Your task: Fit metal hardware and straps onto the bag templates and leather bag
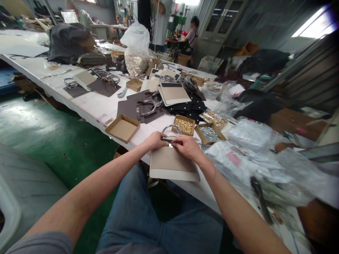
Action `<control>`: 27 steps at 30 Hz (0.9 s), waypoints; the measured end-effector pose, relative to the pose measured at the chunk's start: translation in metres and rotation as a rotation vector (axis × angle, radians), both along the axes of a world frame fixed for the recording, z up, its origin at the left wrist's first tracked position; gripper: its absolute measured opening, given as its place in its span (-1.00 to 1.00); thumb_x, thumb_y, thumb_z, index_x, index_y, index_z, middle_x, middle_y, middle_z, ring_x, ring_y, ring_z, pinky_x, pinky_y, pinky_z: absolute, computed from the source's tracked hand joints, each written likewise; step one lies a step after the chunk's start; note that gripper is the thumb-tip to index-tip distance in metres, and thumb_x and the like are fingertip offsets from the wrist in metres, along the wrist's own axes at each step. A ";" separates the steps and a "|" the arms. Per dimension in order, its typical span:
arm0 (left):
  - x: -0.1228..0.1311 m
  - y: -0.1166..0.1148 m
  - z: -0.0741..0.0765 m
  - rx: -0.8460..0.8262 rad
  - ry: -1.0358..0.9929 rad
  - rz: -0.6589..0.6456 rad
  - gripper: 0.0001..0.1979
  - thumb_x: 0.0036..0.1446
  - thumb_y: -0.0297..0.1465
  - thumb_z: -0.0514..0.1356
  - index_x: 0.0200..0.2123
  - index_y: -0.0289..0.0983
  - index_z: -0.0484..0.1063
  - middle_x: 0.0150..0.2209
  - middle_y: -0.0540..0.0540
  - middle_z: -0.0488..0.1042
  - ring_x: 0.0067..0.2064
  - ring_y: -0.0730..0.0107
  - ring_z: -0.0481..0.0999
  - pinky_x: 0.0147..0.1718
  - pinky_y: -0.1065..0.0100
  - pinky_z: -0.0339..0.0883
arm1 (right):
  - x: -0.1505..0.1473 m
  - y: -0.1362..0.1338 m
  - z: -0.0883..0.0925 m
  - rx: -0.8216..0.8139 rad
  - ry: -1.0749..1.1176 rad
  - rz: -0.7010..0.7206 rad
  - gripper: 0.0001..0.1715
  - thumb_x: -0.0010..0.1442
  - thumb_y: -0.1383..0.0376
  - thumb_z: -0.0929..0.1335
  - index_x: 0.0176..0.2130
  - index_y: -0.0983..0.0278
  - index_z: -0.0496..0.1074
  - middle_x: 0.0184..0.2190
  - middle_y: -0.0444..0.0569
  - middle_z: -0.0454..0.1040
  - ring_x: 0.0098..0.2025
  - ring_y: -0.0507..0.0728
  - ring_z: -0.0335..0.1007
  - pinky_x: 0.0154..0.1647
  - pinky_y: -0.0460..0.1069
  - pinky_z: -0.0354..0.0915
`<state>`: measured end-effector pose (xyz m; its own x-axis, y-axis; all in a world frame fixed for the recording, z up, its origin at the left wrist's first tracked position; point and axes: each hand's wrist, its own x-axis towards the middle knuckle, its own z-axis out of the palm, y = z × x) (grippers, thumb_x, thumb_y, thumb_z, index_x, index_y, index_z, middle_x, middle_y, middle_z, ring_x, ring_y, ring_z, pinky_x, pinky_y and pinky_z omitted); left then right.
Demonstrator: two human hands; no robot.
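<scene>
In front of me on the table's edge lies a beige bag panel (172,164) with a pale lower border and a dark strip at its top. A plastic-wrapped handle (171,127) arches from the far end of it. My left hand (155,141) is closed on the panel's upper left side, fingertips at the dark strip. Close beside it, my right hand (188,146) pinches at the strip; anything small between those fingertips is hidden. A small bright fitting (170,145) shows between the two hands.
Just beyond are a carton tray of gold-coloured hardware (184,125) and another of silver pieces (209,133). An empty carton tray (123,128) sits left. More bag panels (175,93) are stacked behind. Plastic bags (246,158) crowd the right. Other people are in the background.
</scene>
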<state>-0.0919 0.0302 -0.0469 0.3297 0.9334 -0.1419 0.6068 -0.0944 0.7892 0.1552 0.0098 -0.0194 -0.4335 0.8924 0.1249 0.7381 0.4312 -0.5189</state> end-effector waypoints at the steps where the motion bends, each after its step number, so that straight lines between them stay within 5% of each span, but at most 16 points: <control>1: 0.000 0.000 -0.001 0.003 0.000 0.003 -0.35 0.20 -0.19 0.52 0.30 -0.35 0.72 0.15 -0.28 0.77 0.11 -0.07 0.74 0.14 0.22 0.52 | -0.001 -0.001 0.000 0.028 -0.023 0.010 -0.82 0.43 0.26 0.49 -0.12 0.10 0.80 -0.13 -0.04 0.75 -0.10 0.22 0.62 -0.07 0.07 0.39; 17: 0.004 0.002 -0.003 -0.014 -0.008 0.034 -0.34 0.17 -0.22 0.54 0.29 -0.35 0.72 0.17 -0.30 0.77 0.10 -0.05 0.74 0.15 0.23 0.51 | 0.001 -0.017 -0.004 0.116 -0.079 0.043 -0.72 0.54 0.31 0.40 -0.06 0.10 0.77 -0.06 0.01 0.68 -0.04 0.24 0.60 0.01 0.08 0.41; 27: 0.006 0.000 0.000 -0.059 0.044 0.031 -0.31 0.12 -0.11 0.54 0.27 -0.27 0.70 0.01 -0.24 0.77 -0.09 0.01 0.72 -0.18 0.26 0.47 | -0.004 -0.023 -0.004 0.131 -0.171 0.056 -0.65 0.55 0.35 0.34 -0.02 0.14 0.75 -0.02 0.06 0.68 -0.04 0.24 0.59 0.02 0.08 0.44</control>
